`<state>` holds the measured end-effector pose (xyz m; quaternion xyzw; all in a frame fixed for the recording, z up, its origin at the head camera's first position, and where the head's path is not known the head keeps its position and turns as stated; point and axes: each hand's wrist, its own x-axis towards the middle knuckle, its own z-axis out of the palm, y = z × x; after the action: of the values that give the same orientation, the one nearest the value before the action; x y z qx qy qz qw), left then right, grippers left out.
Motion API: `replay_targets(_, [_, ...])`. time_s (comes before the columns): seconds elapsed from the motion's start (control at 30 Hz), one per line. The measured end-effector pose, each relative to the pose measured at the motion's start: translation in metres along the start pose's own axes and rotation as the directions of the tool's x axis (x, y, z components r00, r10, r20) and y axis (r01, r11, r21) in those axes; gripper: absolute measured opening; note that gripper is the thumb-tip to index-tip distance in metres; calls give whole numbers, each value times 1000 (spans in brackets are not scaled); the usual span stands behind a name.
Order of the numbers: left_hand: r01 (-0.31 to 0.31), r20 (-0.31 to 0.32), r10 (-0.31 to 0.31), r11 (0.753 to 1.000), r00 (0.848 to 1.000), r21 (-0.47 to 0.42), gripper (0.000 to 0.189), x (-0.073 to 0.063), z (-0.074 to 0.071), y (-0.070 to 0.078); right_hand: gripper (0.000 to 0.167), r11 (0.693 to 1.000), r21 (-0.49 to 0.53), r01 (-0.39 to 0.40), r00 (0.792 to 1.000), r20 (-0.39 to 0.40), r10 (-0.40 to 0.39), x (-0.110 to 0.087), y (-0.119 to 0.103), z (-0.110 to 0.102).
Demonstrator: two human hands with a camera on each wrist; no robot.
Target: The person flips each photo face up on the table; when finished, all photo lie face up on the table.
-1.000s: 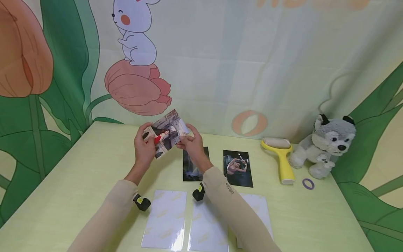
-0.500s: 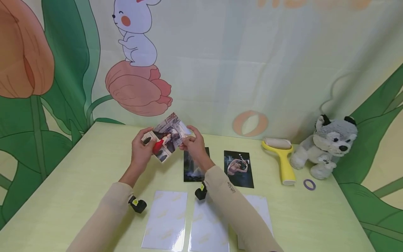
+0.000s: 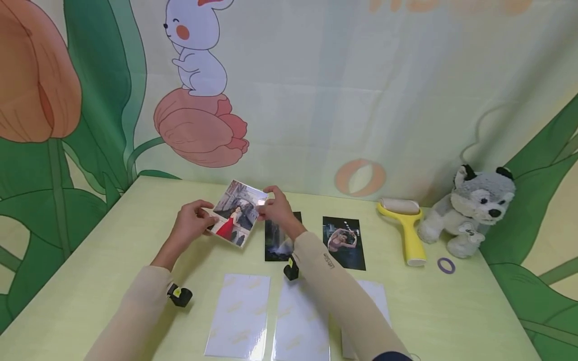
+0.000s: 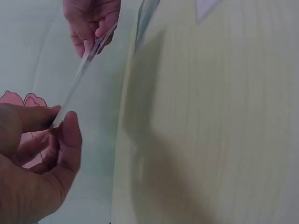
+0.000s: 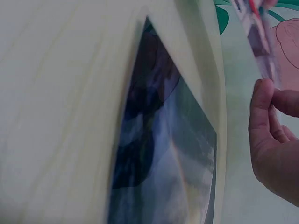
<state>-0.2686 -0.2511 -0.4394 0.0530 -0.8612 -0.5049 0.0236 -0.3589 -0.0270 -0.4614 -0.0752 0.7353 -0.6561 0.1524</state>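
Both hands hold one photo print (image 3: 238, 213), tilted above the table, showing a figure in a red dress. The left hand (image 3: 192, 220) pinches its lower left edge between thumb and fingers; the left wrist view shows the print (image 4: 74, 86) nearly edge-on. On the opposite edge, the right hand (image 3: 276, 208) pinches near the upper right corner. Just below the right hand lies a dark photo (image 3: 276, 240) of a waterfall-like scene, partly covered by that hand and wrist. Another dark photo (image 3: 344, 243), of a person with raised arms, lies to its right.
Three whitish sheets (image 3: 239, 316) lie in a row at the front, two partly under the right sleeve. At the right are a yellow-handled lint roller (image 3: 410, 235), a purple ring (image 3: 446, 265) and a plush husky (image 3: 476, 210). A printed cloth (image 3: 289, 100) hangs behind the table.
The held photo has come lower and turned more upright, its picture facing the head camera more fully. The left hand has shifted left and its forearm has swung outward; the right hand dropped slightly.
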Motion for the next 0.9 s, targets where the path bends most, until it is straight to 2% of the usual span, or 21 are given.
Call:
replay_targets(0.07, [43, 43, -44, 998, 998, 38, 41, -3, -3, -2, 57, 998, -61, -26, 999, 38, 29, 1, 0, 2])
replay_targets(0.17, [83, 75, -93, 989, 993, 119, 42, -6, -6, -5, 56, 990, -140, -28, 996, 83, 40, 3, 0, 6])
replay_targets(0.27, [99, 85, -121, 969, 989, 227, 42, -7, -7, -11, 56, 978, -210, 5, 994, 111, 18, 4, 2, 11])
replay_targets(0.37, [116, 83, -150, 941, 985, 318, 41, -7, -8, -15, 58, 945, -322, 59, 992, 125, -19, 5, 0, 18])
replay_targets(0.47, [144, 74, -184, 917, 980, 372, 41, -8, -8, -17, 59, 893, -440, 91, 992, 123, -41, 4, -5, 26])
replay_targets(0.6, [137, 76, -184, 899, 980, 416, 41, -9, -7, -17, 59, 824, -560, 88, 995, 93, -43, 4, -9, 33])
replay_targets(0.8, [106, 95, -170, 875, 981, 472, 38, -10, -2, -19, 57, 654, -749, 107, 994, 87, -64, 9, -5, 37])
replay_targets(0.9, [86, 103, -158, 862, 982, 500, 37, -9, 0, -18, 56, 609, -786, 105, 994, 81, -67, 9, -4, 39])
